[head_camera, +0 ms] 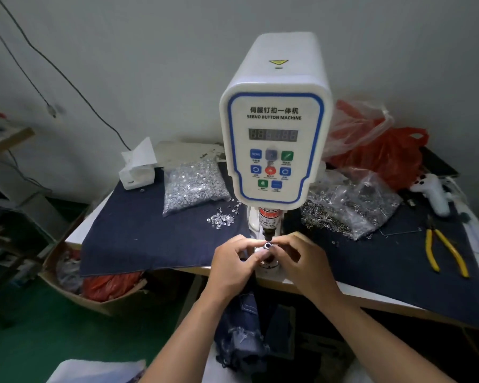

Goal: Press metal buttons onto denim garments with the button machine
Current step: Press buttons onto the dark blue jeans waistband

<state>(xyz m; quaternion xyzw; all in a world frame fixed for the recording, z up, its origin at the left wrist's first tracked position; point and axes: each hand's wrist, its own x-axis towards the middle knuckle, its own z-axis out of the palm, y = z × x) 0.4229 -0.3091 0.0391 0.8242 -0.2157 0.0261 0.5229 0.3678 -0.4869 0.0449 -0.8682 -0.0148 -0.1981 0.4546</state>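
Observation:
A white servo button machine [274, 145] stands on the table, its black punch tip [268, 235] pointing down at the lower die. A small metal button [268, 246] sits on the die right under the punch. My left hand [233, 268] and my right hand [302, 261] meet at the die, fingers curled and pinching around the button from both sides. A denim garment [244, 327] hangs off the table's front edge below my wrists. Whether any denim lies on the die is hidden by my fingers.
A clear bag of silver tacks [194, 186] lies left of the machine with loose tacks [221, 217] beside it. Bags of button parts [351, 208] lie on the right, a red plastic bag [385, 156] behind. Yellow-handled pliers [443, 250] rest far right. A cardboard box [94, 288] sits on the floor.

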